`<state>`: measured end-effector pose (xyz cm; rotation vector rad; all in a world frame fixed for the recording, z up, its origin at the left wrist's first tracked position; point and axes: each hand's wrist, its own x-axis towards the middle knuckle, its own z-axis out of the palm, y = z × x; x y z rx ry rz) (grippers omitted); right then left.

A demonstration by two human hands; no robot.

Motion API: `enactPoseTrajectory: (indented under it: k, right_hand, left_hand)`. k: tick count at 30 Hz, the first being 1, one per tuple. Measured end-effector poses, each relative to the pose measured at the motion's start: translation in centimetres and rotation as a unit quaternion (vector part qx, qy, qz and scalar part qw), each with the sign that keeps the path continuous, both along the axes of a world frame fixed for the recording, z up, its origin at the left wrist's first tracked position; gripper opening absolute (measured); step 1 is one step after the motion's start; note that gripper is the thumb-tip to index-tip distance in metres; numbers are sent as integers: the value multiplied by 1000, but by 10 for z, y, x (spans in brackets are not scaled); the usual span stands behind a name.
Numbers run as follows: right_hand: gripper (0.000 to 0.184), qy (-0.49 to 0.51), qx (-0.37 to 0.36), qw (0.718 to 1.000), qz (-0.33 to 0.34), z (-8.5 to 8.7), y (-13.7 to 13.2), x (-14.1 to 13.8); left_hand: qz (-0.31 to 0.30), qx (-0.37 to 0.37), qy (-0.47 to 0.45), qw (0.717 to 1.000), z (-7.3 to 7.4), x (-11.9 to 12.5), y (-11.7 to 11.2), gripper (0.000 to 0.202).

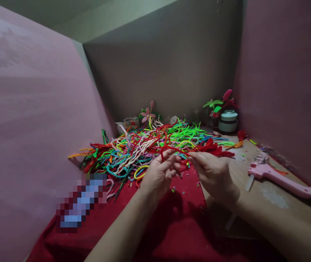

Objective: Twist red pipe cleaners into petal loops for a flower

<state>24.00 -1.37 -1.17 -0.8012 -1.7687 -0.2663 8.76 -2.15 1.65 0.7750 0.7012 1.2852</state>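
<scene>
A red pipe cleaner point(175, 147) stretches between my two hands, bent into a loop at its left end. My left hand point(161, 174) has that bent end at its thumb and forefinger, with the other fingers loosely curled. My right hand point(214, 175) pinches the other end between thumb and forefinger, its back turned towards me. Just beyond both hands lies a large tangled heap of pipe cleaners point(144, 143) in green, red, white, yellow, blue and orange. Several dark red pieces point(210, 147) stick out of the heap behind my right hand.
A pink glue gun point(281, 178) lies on a brown board point(242, 222) at the right. A red cloth point(169, 233) covers the table. Behind the heap stand a lidded jar point(228, 122), a pink flower point(148, 114) and green leaves point(213, 104). Pink panels point(35, 109) flank both sides.
</scene>
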Motion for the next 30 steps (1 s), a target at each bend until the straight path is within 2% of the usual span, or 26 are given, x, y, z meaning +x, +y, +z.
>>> enactPoseTrajectory:
  k: [2,4,6,9,10,12,14,15,16,17,18,19,21,23,25,28,30]
  right_hand:
    - [20,-46,12,999,-14,-2,-1,-2]
    - [22,-83,8,996,-25,-3,-1,-3]
    - [22,-111,-10,993,-32,-4,0,-3]
    - [23,-127,-31,990,-46,-5,3,0]
    - [24,-124,-33,990,-53,-5,4,1]
    - [25,-106,-37,992,-62,-3,4,2]
    - [24,-77,-36,994,-63,-1,2,2]
    - [24,-62,-33,996,-61,0,0,2]
    - [23,-53,-28,996,-61,1,-1,1]
    - [23,-50,-22,996,-64,1,-3,0]
    - [24,-54,-12,996,-67,1,-4,-1]
    - [24,-63,-2,996,-70,1,-5,-2]
    - [23,-82,14,994,-75,-2,-6,-3]
    - [22,-100,26,992,-79,-4,-5,-3]
    - [22,-119,25,990,-76,-5,-3,-4]
    - [22,-146,10,987,-65,-4,-1,-3]
    - [21,-159,17,985,-60,-4,1,-1]
  left_hand:
    - [-13,33,8,999,-3,8,-2,12]
    - [11,51,-2,999,-1,9,-1,10]
    - [26,53,0,998,5,2,3,8]
    - [29,19,21,999,20,-21,11,14]
    - [51,7,17,998,26,-30,14,16]
    - [147,24,-46,988,36,-44,18,19]
    - [233,42,-94,967,39,-51,19,23]
    - [245,32,-79,966,37,-49,18,23]
    - [223,6,-41,974,33,-44,15,22]
    - [156,-26,14,987,27,-36,11,17]
    - [68,-19,53,996,21,-26,6,11]
    - [13,6,75,997,15,-16,1,15]
    - [-26,54,97,994,5,4,-6,24]
    - [-3,80,118,990,2,14,-9,26]
    - [22,91,118,989,5,13,-7,27]
    - [39,80,81,993,15,-1,0,24]
    - [65,76,90,991,21,-14,6,20]
